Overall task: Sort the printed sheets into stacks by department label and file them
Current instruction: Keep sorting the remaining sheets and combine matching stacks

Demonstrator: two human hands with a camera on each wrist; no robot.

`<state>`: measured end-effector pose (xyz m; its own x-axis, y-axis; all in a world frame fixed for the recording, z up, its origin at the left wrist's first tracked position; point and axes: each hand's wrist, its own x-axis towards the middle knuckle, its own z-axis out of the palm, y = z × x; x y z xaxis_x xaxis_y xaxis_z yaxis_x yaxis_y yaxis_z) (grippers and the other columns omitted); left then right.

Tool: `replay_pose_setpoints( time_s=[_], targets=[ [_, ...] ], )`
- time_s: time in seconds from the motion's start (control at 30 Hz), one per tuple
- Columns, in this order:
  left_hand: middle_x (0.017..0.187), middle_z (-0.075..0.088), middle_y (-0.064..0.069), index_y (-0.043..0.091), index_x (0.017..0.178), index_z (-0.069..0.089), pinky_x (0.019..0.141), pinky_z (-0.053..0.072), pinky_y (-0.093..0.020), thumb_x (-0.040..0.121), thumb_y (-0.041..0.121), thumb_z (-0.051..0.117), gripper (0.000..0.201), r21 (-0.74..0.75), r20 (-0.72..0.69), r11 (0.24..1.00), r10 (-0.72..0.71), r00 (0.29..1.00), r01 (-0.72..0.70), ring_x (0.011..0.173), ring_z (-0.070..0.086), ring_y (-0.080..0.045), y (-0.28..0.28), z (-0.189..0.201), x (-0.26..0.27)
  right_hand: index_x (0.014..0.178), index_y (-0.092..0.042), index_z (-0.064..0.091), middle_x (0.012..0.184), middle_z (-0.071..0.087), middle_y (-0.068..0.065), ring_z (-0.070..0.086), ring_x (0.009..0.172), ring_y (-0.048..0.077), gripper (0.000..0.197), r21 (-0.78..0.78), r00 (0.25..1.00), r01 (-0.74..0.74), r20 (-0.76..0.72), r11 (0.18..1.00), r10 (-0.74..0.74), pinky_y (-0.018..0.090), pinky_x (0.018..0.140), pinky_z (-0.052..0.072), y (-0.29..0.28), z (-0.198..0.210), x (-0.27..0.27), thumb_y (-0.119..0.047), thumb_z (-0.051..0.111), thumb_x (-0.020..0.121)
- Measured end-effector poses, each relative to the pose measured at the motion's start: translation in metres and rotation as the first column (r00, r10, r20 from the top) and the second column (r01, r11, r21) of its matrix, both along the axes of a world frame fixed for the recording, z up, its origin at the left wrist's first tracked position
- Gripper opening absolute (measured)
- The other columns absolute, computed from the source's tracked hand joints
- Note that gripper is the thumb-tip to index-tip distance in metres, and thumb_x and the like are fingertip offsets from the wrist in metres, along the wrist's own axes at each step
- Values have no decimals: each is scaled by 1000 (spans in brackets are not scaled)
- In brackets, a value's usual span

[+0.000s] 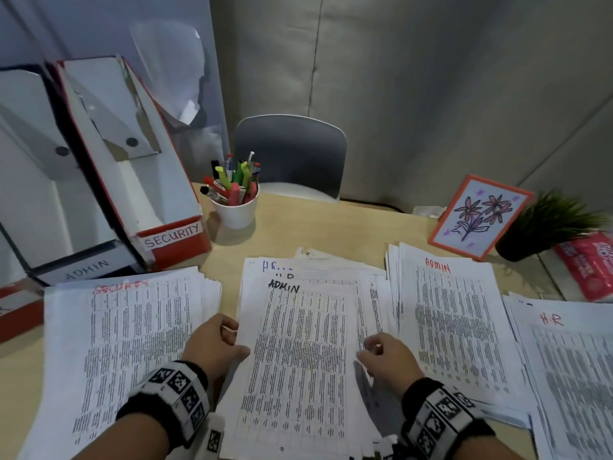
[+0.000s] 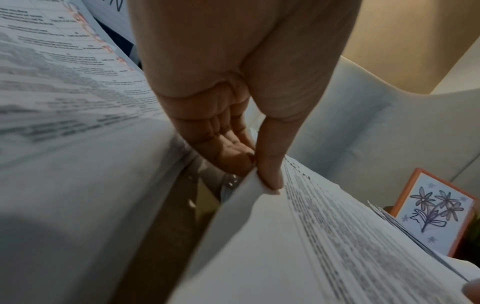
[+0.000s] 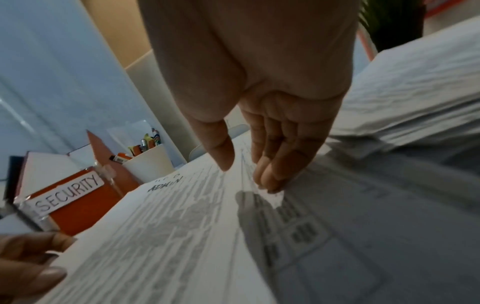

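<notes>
A loose middle pile of printed sheets has a sheet marked ADMIN (image 1: 298, 343) on top, with H.R sheets showing behind it. My left hand (image 1: 232, 336) pinches this sheet's left edge, thumb on top and fingers underneath (image 2: 262, 176). My right hand (image 1: 371, 348) is at the sheet's right edge, fingers relaxed, fingertips (image 3: 270, 185) touching the paper and thumb held apart. Sorted stacks lie around: SECURITY (image 1: 132, 327) on the left, ADMIN (image 1: 454, 320) on the right, H.R (image 1: 570, 376) at the far right. File boxes labelled SECURITY (image 1: 172, 240) and ADMIN (image 1: 86, 267) stand at back left.
A white cup of pens (image 1: 235, 207) stands beside the SECURITY box. A framed flower drawing (image 1: 477, 217), a small plant (image 1: 550, 224) and a red packet (image 1: 590, 263) sit at back right. A grey chair (image 1: 292, 154) faces the desk's far edge.
</notes>
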<state>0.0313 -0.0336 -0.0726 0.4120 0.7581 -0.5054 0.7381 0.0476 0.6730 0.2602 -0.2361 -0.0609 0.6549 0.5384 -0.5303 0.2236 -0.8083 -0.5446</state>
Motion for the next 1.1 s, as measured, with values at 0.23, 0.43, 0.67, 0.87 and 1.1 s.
replay_pose_setpoints(
  time_s=[0.23, 0.43, 0.67, 0.87, 1.1],
  targets=[
    [70, 62, -1, 15, 83, 61, 63, 46, -26, 57, 9, 89, 38, -24, 60, 999, 38, 997, -36, 66, 59, -16, 1, 1, -6, 94, -10, 62, 100, 66, 7, 65, 93, 24, 32, 46, 952, 214, -235, 976, -198, 32, 79, 54, 15, -5, -5, -11, 82, 68],
    [75, 66, 1, 16, 82, 62, 64, 46, -25, 82, 38, 71, 24, 17, 73, 999, 35, 997, -37, 71, 60, -13, -1, -3, -3, 74, -15, 57, 69, 56, -3, 54, 62, 9, 20, 195, 968, 192, -198, 962, -153, 10, 53, 41, 8, -5, -14, -4, 74, 77],
    [83, 64, 3, 21, 89, 59, 59, 41, -20, 88, 36, 64, 16, -17, 49, 999, 43, 998, -42, 74, 59, -10, 5, -4, 1, 80, -9, 62, 74, 66, 4, 62, 73, 22, 11, 284, 968, 229, -169, 931, -187, 31, 68, 52, -8, -8, -10, 2, 67, 81],
    [81, 65, -5, 16, 92, 59, 58, 45, -23, 74, 19, 81, 29, -89, 62, 994, 65, 996, -60, 71, 61, -16, 6, -5, 3, 62, 1, 54, 70, 69, 6, 66, 63, 12, 28, 333, 922, 301, -343, 894, -183, 23, 53, 53, -18, -2, -8, 24, 50, 78],
    [79, 67, -7, 13, 88, 61, 60, 49, -28, 69, 9, 82, 29, -41, 56, 997, 70, 996, -68, 68, 61, -19, 12, -11, 2, 52, -7, 58, 105, 70, 8, 64, 79, 23, 40, 340, 915, 282, -375, 897, -146, 21, 53, 42, -25, -9, -6, 23, 45, 75]
  ],
)
